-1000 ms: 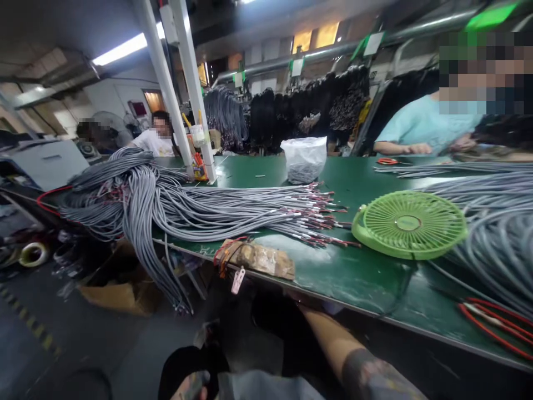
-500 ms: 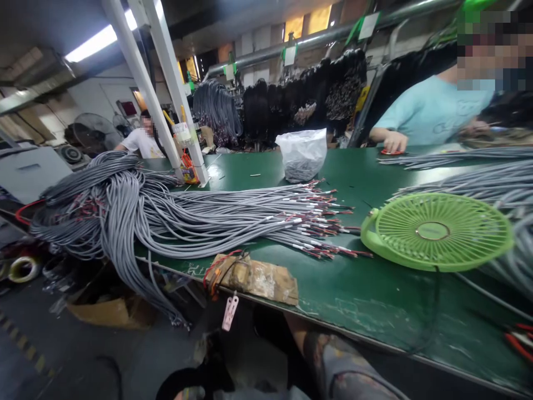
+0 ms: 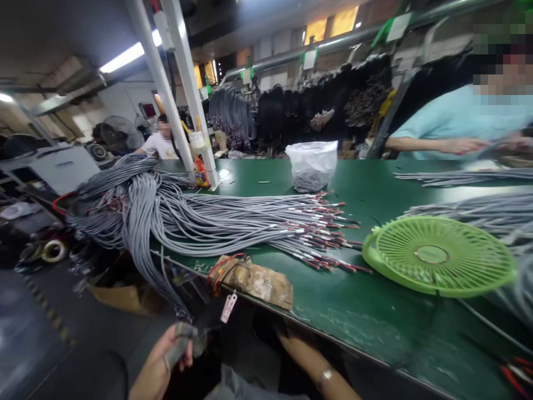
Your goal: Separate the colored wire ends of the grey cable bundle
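Note:
My left hand [image 3: 177, 353] is low in front of me, below the table edge. Grey coverings wrap its thumb and a finger, and the fingers are curled together; whether anything is between them I cannot make out. My right forearm [image 3: 310, 358], with a band at the wrist, reaches under the table edge, and its hand is lost in shadow. Above them on the green table [image 3: 333, 294] lies a large bundle of grey cables [image 3: 216, 225] with stripped red and dark wire ends. A taped cardboard piece [image 3: 260, 280] sits at the edge, with a pink clip [image 3: 229, 308] hanging by it.
A green fan [image 3: 441, 253] lies at the right, near more grey cables [image 3: 466, 205] and red-handled pliers [image 3: 518, 375]. A white plastic bag [image 3: 312, 164] stands behind the bundle. White posts [image 3: 194, 100] rise from the table. Co-workers [image 3: 449, 125] sit across.
My left hand has come up into view at the bottom. My right forearm shows more bare skin and its wrist band. The view has shifted, and the co-worker's hand at right has lifted off the table.

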`<action>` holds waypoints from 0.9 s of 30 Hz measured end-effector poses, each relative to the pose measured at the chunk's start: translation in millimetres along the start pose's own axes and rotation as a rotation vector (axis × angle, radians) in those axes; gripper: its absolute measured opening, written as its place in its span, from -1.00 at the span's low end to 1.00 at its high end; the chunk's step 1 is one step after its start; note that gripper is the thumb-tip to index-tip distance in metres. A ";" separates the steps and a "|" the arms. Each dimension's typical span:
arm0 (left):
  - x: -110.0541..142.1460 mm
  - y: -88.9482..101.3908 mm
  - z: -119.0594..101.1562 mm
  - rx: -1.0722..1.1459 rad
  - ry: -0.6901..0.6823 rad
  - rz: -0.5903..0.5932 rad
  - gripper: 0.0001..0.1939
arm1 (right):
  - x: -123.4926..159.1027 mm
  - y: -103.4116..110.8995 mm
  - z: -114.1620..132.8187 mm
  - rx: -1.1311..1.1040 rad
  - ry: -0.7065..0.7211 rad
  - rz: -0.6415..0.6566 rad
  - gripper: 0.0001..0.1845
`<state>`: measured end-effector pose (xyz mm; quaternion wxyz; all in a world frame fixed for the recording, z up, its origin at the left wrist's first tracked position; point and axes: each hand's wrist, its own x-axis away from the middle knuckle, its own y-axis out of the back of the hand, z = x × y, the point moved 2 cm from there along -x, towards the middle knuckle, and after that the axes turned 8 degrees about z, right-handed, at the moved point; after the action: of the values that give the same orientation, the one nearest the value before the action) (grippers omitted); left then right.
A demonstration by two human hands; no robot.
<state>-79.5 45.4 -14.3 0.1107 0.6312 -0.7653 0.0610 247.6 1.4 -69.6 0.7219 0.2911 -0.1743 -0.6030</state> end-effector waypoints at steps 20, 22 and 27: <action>-193.1 -137.1 -163.3 -1.360 -0.398 0.173 -0.75 | -53.6 82.8 60.9 -0.020 0.271 -0.016 -0.74; -199.4 -143.1 -162.7 -1.390 -0.392 0.195 -0.75 | -54.5 78.2 57.1 0.031 0.309 -0.079 -0.78; -207.6 -145.7 -162.2 -1.432 -0.356 0.229 -0.74 | -52.1 74.1 56.2 0.100 0.351 -0.107 -0.81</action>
<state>115.3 252.5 84.9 0.3619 0.3214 -0.6852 -0.5444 259.7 47.9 25.6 0.6927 0.4363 -0.0599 -0.5712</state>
